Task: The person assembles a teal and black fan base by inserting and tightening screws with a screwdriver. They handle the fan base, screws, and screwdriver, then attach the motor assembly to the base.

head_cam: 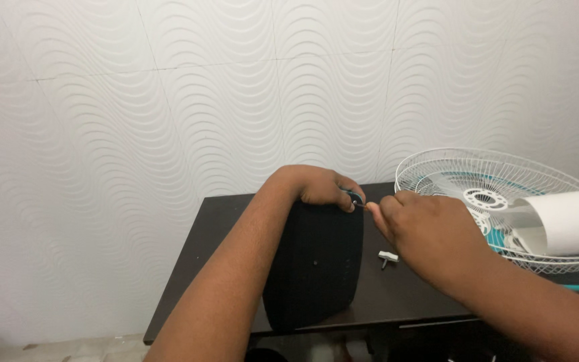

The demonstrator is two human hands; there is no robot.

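A black speaker-like box (316, 265) stands on the dark table (196, 268). My left hand (319, 184) reaches over its top edge and pinches a small teal and metal part (355, 196) at the box's upper right corner. My right hand (423, 231) meets it from the right, fingertips closed on the same small part. A small white plug-like piece (388, 257) lies on the table just under my right hand.
A white fan cage with teal blades (484, 194) lies on the table's right side. A white cylinder (571, 221) rests over it at the far right. A wavy-patterned white wall (169, 100) stands behind the table. Pale floor (68, 348) shows at lower left.
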